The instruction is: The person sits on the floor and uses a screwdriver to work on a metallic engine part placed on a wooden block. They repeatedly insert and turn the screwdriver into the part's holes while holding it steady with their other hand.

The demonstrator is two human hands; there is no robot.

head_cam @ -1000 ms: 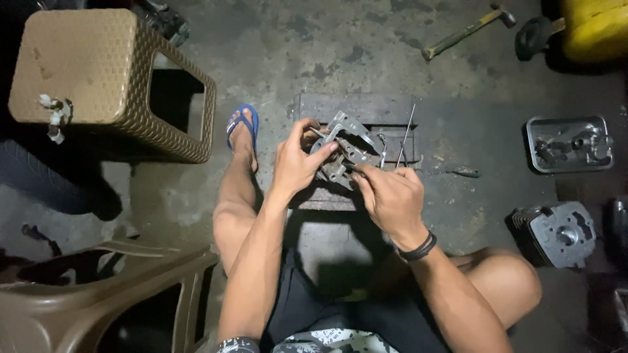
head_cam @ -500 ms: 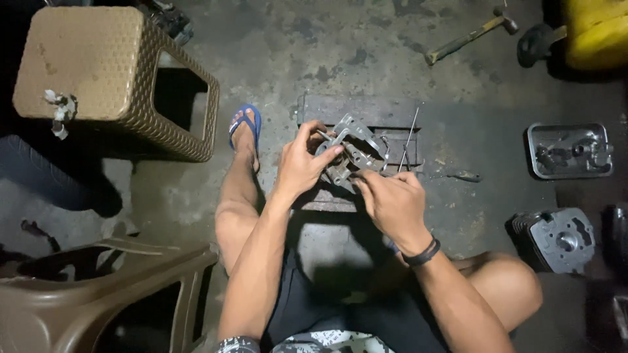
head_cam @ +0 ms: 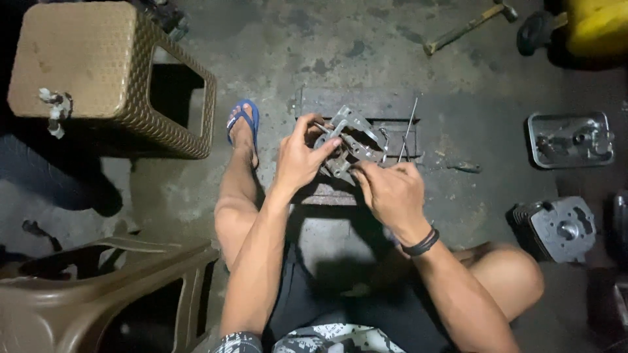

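A grey cast metal engine part (head_cam: pixel 352 140) with arms and holes rests over a dark metal block (head_cam: pixel 356 108) on the concrete floor. My left hand (head_cam: pixel 299 160) grips the part's left side, thumb on top. At its lower right edge my right hand (head_cam: pixel 391 191) pinches the part with the fingertips; a black band circles that wrist. A thin metal rod (head_cam: pixel 409 128) stands just right of the part.
A brown woven stool (head_cam: pixel 98 72) lies tipped at upper left and a brown plastic chair (head_cam: pixel 104 294) at lower left. A hammer (head_cam: pixel 468 27) and a yellow container (head_cam: pixel 598 26) lie at the top right. A metal cover (head_cam: pixel 568 139) and a finned cylinder (head_cam: pixel 556 229) sit at right.
Both hands stay on the metal part, which has turned slightly. The view has shifted a little.
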